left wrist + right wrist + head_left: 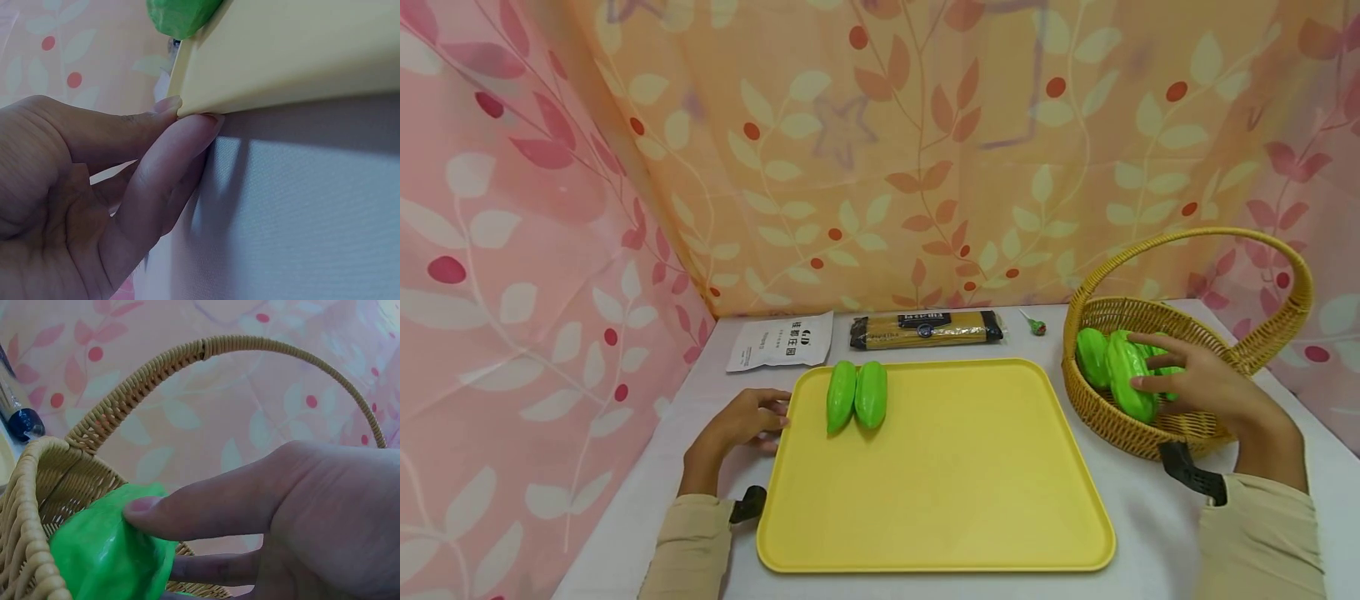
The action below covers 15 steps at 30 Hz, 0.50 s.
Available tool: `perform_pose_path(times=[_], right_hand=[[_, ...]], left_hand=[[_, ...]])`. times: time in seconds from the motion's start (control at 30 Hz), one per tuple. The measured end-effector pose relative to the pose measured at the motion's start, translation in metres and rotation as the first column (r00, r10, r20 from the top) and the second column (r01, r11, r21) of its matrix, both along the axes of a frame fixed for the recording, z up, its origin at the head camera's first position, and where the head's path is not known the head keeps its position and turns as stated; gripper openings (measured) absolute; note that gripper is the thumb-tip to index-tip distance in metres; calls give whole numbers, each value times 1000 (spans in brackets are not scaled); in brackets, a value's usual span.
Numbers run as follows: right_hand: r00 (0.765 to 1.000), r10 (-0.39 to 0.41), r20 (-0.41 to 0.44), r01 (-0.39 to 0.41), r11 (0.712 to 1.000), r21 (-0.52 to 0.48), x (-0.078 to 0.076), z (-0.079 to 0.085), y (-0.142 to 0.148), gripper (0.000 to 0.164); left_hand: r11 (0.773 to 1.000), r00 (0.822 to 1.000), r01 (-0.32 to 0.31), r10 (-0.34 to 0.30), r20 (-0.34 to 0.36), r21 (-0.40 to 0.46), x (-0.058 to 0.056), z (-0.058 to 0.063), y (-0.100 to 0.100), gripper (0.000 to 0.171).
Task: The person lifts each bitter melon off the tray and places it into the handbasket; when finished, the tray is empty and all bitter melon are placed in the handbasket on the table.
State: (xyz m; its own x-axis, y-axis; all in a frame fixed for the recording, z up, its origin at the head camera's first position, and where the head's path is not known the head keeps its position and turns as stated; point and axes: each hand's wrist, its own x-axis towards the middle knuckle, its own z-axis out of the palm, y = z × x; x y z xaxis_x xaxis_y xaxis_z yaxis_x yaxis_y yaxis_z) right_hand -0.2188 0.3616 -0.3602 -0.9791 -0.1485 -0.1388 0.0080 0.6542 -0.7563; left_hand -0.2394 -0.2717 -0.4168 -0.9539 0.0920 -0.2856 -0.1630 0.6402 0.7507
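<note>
My left hand (751,423) pinches the left rim of a yellow tray (970,492); the left wrist view shows the thumb above and fingers beneath. Two long, glossy green star fruits (871,396) lie side by side at the tray's upper left. Inside a wicker basket (1093,421) on the right, my right hand (1206,379) grips a ridged green star fruit (112,550). Its thumb presses the near side, and its other fingers are partly hidden behind the fruit. More green fruit (1092,358) sits beside it in the basket.
Behind the tray lie a white packet (782,342), a clear-wrapped pack of pasta (928,329) and a small red-and-green wrapped lollipop (1036,325). The basket's tall handle (1195,233) arches over the right hand. Patterned cloth (887,167) hangs behind the white table.
</note>
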Motion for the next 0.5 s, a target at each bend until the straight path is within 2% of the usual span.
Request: perform_pose_path(times=[0.5], right_hand=[[999, 25, 39, -27, 998, 56, -4, -7, -3, 84]], left_hand=[[1000, 1000, -13, 13, 13, 10, -1, -3, 0, 52]])
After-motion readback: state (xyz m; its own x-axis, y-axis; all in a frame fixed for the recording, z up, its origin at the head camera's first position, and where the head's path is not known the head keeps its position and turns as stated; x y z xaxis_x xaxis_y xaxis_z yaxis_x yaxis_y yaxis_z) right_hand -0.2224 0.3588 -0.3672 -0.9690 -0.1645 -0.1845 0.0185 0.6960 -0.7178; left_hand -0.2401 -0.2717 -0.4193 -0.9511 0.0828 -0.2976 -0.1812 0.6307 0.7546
